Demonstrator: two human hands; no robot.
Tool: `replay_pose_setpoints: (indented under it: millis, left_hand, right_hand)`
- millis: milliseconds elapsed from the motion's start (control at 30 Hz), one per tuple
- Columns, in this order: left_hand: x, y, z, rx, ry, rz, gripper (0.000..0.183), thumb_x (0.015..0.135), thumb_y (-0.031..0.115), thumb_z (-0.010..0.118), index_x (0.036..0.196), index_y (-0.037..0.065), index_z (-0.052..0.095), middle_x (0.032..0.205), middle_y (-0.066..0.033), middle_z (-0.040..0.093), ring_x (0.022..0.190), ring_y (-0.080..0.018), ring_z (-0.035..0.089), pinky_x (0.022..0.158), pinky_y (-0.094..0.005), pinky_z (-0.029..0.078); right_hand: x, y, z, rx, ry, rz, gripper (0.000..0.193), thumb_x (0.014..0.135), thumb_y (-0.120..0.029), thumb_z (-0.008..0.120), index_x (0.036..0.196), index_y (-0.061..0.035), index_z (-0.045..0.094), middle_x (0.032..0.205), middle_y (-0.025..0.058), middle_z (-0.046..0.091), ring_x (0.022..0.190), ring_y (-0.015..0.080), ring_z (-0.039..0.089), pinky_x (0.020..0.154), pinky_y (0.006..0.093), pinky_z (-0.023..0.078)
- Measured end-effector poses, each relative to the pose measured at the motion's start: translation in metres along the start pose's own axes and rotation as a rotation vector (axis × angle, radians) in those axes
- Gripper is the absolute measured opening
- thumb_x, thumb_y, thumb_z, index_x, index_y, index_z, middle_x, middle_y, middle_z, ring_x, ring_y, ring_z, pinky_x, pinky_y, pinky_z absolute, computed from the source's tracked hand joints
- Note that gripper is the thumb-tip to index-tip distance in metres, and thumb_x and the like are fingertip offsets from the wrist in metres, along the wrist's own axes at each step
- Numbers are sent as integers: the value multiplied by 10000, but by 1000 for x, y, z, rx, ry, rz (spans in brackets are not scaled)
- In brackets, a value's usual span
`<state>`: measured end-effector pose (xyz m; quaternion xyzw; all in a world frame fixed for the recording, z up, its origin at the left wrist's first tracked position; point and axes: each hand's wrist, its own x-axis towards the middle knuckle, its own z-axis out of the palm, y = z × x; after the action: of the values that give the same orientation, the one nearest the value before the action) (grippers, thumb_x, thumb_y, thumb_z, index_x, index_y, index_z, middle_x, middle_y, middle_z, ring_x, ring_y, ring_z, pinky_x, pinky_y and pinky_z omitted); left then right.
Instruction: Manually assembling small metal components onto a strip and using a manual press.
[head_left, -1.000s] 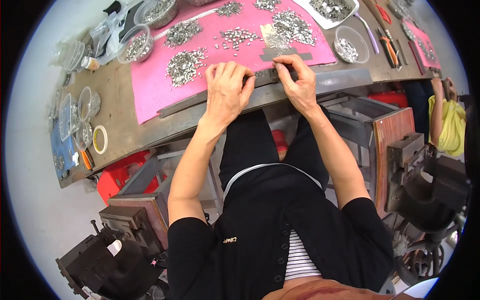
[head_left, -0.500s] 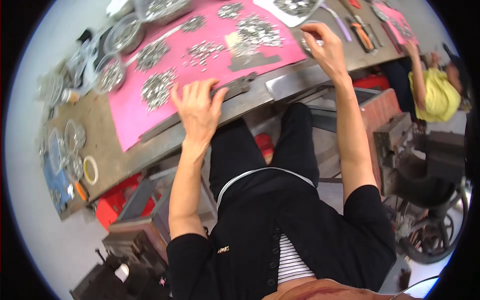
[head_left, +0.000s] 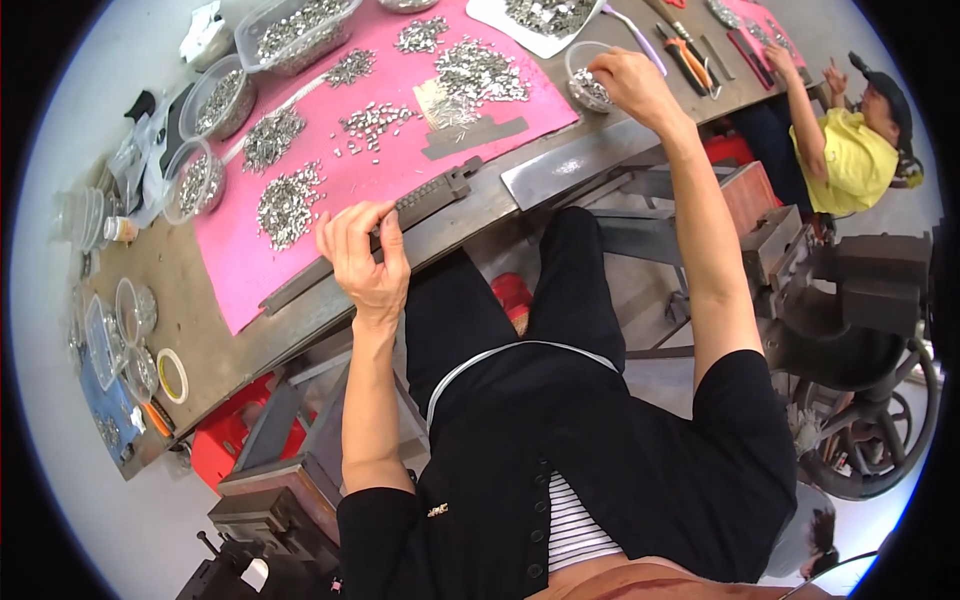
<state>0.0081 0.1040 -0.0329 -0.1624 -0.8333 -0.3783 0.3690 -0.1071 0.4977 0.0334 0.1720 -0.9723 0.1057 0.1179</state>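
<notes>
Roll of cream tape (head_left: 183, 382): flat on the worn brown counter (head_left: 220, 342). Round clear plastic tub (head_left: 173, 207): silver metal pieces inside, at the left edge of the pink mat (head_left: 240, 272). Loose pile of small silver metal pieces (head_left: 288, 210): on the mat. My left hand (head_left: 362, 255): fingers curled over the long dark metal bar (head_left: 430, 198) lying along the mat's near edge; whether they clamp it, I cannot tell. Smooth grey steel plate (head_left: 570, 168): right of the bar. Small round clear tub (head_left: 577, 60): silver pieces inside, beyond the plate. My right hand (head_left: 637, 88): fingers bent down over that tub; together or apart, I cannot tell. Orange-and-black-handled pliers (head_left: 688, 66): right of my hand.
</notes>
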Motion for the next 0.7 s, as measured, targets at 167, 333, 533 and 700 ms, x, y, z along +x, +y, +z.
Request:
replay_pose_setpoints:
  millis: [167,333,533,700]
  left_hand:
    - [-3,-1,-5,15,13,-13,150,889,61,729,1030,100,696,984,-39,678,963,-233,635,1093,-472,362]
    - [-3,-1,-2,9,21,-10,151,887,60,731,1029,101,696,983,-36,678,963,-228,636,1092,-469,363]
    - [-3,-1,-3,22,22,-6,152,883,55,732,1024,100,696,979,-32,678,956,-222,638,1086,-464,366]
    - [-2,1,-1,18,42,-9,141,882,50,731,1010,97,697,969,-31,681,935,-220,639,1081,-461,370]
  right_hand:
    - [-9,-95,12,362,164,-160,104,894,-58,678,987,-25,711,912,128,649,879,306,655,777,391,519]
    - [-19,-118,58,343,244,-190,146,867,-29,699,1011,-35,717,898,114,645,845,291,651,749,376,521]
    - [-23,-115,53,561,178,-61,142,874,-6,689,1010,-32,721,893,113,642,818,272,650,729,354,520]
    - [-20,-116,56,415,235,-164,114,854,-17,700,968,-21,707,883,107,637,787,271,649,703,359,515]
